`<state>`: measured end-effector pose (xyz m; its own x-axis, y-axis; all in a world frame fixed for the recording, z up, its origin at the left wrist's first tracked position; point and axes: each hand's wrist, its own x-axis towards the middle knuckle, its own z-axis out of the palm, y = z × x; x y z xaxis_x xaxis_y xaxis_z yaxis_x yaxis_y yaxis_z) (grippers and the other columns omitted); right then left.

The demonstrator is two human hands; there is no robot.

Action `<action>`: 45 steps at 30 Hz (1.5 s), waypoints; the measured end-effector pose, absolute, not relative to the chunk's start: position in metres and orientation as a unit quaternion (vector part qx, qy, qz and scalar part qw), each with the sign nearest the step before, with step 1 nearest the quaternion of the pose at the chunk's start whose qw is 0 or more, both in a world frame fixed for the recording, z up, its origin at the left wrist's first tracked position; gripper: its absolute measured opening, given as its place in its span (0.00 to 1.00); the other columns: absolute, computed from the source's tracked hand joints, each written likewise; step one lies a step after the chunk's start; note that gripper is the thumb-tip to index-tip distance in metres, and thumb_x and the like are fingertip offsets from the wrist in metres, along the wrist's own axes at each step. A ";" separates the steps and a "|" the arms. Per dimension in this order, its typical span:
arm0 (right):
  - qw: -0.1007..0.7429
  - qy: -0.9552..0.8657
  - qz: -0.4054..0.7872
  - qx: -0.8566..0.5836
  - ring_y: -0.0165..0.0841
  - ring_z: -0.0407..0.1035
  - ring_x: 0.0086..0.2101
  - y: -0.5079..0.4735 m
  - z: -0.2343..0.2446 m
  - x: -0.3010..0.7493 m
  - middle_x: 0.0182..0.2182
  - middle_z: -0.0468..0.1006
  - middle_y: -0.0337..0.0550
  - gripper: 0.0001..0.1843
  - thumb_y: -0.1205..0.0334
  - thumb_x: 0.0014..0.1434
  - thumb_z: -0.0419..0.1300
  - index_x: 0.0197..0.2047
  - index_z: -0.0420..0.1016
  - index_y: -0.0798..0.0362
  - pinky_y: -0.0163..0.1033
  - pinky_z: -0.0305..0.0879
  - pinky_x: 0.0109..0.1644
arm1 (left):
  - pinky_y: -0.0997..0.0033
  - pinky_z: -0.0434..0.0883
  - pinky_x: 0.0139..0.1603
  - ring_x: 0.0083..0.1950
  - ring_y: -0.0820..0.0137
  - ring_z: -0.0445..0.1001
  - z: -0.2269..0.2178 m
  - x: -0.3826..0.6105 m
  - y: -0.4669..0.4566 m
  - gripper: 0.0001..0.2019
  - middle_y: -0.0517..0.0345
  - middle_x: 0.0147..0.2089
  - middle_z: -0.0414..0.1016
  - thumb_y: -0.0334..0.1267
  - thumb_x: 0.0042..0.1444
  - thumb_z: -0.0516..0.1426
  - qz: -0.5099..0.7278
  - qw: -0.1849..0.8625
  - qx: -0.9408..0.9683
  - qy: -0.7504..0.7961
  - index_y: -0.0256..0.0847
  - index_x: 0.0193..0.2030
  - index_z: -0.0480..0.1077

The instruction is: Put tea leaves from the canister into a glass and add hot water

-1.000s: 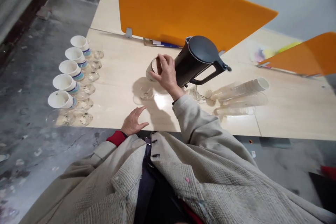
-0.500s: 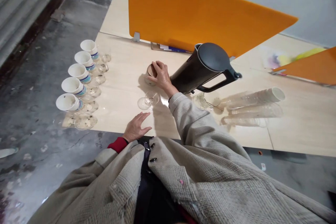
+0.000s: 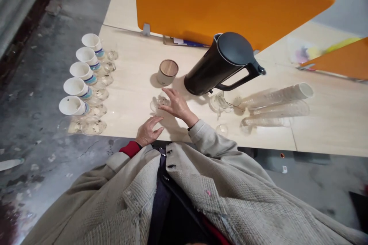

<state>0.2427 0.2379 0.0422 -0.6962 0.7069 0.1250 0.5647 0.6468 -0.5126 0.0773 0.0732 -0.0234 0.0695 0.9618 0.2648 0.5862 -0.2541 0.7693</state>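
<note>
My right hand (image 3: 178, 106) is at a small clear cup (image 3: 163, 100) with dark bits in it. Its thumb and fingers are apart on either side of the cup; whether they touch it I cannot tell. My left hand (image 3: 148, 131) hovers by the table's front edge, fingers stretched out and holding nothing. Just beyond the right hand stands a pale canister (image 3: 165, 79) with a wooden lid (image 3: 169, 67) on it. To the right of the canister is a black electric kettle (image 3: 221, 65), upright with its lid down.
On the left, several white paper cups (image 3: 91, 41) line up beside several clear cups (image 3: 96, 126) with dark bits inside. Stacks of clear cups (image 3: 278, 113) lie on the right, near a glass piece with a strainer (image 3: 222, 101). An orange partition (image 3: 230, 7) borders the table's back.
My right hand has left the lidded canister and come down toward me to the small clear cup. My left hand stays near the front edge. The view has shifted slightly.
</note>
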 end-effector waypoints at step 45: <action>0.595 -0.503 0.278 -0.562 0.27 0.61 0.20 0.242 0.110 0.377 0.17 0.63 0.30 0.31 0.33 0.59 0.67 0.23 0.62 0.46 0.35 0.63 0.27 | 0.55 0.80 0.66 0.60 0.59 0.82 -0.023 0.075 0.078 0.15 0.47 0.55 0.85 0.45 0.69 0.60 0.409 0.227 0.696 0.544 0.42 0.57 0.79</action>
